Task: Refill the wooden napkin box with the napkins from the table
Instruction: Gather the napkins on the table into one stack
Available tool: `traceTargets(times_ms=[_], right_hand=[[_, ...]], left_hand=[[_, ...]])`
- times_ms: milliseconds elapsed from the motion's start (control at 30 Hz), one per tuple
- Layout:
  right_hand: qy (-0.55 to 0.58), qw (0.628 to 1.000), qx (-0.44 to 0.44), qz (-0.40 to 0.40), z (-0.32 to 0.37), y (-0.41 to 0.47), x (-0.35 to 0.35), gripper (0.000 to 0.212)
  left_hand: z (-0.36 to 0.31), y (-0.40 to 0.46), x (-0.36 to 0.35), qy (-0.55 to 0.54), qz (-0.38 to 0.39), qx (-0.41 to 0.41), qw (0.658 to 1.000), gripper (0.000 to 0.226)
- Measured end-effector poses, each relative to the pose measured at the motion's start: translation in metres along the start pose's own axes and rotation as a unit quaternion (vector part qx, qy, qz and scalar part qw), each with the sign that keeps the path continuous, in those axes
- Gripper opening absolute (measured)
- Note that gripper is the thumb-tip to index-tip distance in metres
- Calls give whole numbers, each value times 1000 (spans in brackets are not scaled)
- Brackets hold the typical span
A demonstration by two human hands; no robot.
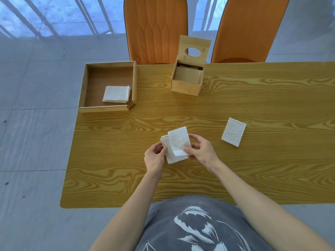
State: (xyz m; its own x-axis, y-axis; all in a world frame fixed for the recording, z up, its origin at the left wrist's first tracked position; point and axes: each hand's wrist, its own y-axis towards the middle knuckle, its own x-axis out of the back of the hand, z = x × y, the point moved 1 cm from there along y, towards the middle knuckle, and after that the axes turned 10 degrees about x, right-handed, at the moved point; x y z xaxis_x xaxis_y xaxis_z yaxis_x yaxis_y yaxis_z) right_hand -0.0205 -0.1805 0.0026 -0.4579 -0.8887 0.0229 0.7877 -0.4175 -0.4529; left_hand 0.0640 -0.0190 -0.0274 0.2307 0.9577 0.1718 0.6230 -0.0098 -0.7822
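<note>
The wooden napkin box (185, 86) stands at the table's far middle, its hinged lid (194, 48) with an oval hole tipped up and open; a loose wooden plate lies inside. Just above the table's middle, my left hand (155, 156) holds a small stack of white napkins (175, 156) by its left edge. My right hand (202, 150) pinches one napkin (179, 139) that lies skewed on top of that stack. Another folded napkin (233, 131) lies flat on the table to the right.
A shallow wooden tray (87, 84) sits at the table's far left corner with a napkin pile (117, 94) in it. Two orange chairs (155, 29) stand behind the wood-grain table (253, 169). The table's left edge drops to grey floor.
</note>
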Motion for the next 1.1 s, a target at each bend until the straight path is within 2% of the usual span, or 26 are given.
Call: traceTargets(times_ms=[167,267,400,467,567,833,933,1100], right_hand=[[-31,999,-5,12,-10,3,-11,58],[-115,993,-6,-16,-15,7,-16,51],[-354,934,29,-48,-10,10,-23,32],[-397,915,42,-59,-10,11,-25,34],[-392,911,49,-118,-8,12,-13,37],[-356,892,-16,-278,-5,17,69,26],[-319,883,-68,-338,-2,18,95,31],[-295,868,-160,-365,-5,20,117,49]], left_hand=[[-1,-7,-1,-3,2,-8,1000,29],[-2,-6,-1,5,-15,-8,1000,29],[-2,-7,-5,15,-29,-21,999,28],[-1,-6,-9,39,-37,-32,998,35],[0,-4,-14,76,-43,-45,995,41],[-4,-5,-29,95,-46,-38,994,39],[-6,-6,-36,97,-39,-41,994,40],[-9,-9,-48,107,-27,-52,992,41]])
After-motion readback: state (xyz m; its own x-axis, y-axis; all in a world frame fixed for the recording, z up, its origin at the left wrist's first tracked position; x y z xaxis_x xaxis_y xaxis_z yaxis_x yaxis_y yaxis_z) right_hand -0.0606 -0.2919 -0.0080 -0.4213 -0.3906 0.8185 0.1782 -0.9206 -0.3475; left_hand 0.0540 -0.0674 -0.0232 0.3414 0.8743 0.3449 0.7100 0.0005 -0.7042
